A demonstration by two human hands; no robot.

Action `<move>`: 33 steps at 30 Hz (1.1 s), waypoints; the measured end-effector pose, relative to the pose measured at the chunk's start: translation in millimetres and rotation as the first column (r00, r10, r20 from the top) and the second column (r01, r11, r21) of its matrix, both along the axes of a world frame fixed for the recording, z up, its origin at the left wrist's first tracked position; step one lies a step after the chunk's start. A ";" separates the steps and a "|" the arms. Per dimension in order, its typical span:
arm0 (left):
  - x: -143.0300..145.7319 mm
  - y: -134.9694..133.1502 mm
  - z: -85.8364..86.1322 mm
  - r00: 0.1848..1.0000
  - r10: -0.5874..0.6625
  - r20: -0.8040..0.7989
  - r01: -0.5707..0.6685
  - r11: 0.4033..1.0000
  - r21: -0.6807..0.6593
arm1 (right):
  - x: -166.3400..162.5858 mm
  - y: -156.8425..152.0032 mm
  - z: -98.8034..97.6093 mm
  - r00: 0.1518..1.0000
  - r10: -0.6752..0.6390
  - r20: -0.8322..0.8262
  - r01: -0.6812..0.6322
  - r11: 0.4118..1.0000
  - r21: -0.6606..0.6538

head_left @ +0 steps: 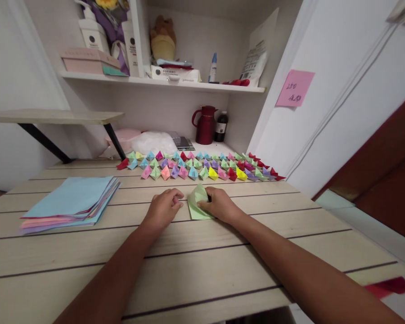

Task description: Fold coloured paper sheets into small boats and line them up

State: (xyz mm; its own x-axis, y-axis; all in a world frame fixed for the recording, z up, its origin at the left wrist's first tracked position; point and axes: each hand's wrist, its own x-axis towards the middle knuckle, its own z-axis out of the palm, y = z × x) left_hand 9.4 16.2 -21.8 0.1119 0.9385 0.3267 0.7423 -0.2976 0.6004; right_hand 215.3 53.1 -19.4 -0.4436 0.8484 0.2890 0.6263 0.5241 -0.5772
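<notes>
In front of me on the table, my right hand point(219, 204) pinches a light green sheet of paper point(195, 208) by its right side. Part of the sheet stands raised and folded over, while its lower edge lies on the tabletop. The right fingertips behind the paper are hidden. My left hand point(164, 208) rests just left of the sheet, apart from it, with fingers loosely curled, a gap between thumb and forefinger, and nothing held. Beyond both hands, several rows of small folded paper boats point(193, 173) in many colours stretch across the table.
A stack of coloured paper point(70, 198), light blue on top, lies at the left. Behind the boats are a plastic bag point(154, 143), a dark red jug point(205, 125) and a dark bottle point(221, 126). A raised shelf point(54, 116) stands on black legs at the back left.
</notes>
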 end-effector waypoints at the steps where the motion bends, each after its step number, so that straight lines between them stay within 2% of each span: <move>1: 0.2 -1.5 -0.1 1.000 -0.002 0.005 0.002 1.000 0.005 | -0.2 -0.8 -0.2 1.000 -0.007 0.004 0.007 1.000 0.006; 6: 1.9 -6.8 3.5 0.999 -0.040 0.008 0.040 0.999 0.010 | -4.3 -3.5 -0.7 0.999 -0.039 0.037 0.038 0.999 0.021; 11: 3.0 -6.3 5.9 0.989 -0.094 -0.117 0.092 0.996 -0.023 | -7.8 -4.4 0.9 0.995 -0.068 0.069 0.066 0.997 0.033; 15: 4.7 -5.2 4.2 0.982 -0.101 -0.158 0.096 0.995 -0.039 | -6.6 -5.7 1.7 0.994 -0.074 0.086 0.070 0.997 0.044; 22: 11.5 -10.5 8.4 0.956 -0.063 -0.288 0.065 0.998 -0.002 | -4.5 -4.5 0.5 0.999 -0.029 0.029 0.029 1.000 0.012; 28: 17.9 -10.5 15.1 0.934 -0.053 -0.354 0.052 0.999 -0.011 | -0.7 -10.5 4.0 0.992 0.005 -0.128 -0.007 1.000 -0.017; 33: 23.2 -9.2 15.5 0.944 -0.054 -0.326 0.038 0.998 -0.057 | 0.4 -17.0 7.5 0.990 0.093 -0.104 -0.082 0.991 0.101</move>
State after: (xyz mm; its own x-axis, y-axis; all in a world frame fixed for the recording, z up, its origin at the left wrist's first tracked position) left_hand 32.6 6.9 -6.3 0.2483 0.9438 0.2183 0.8867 -0.3122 0.3411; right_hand 215.7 36.1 -11.9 -0.4763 0.7735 0.4181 0.5120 0.6306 -0.5833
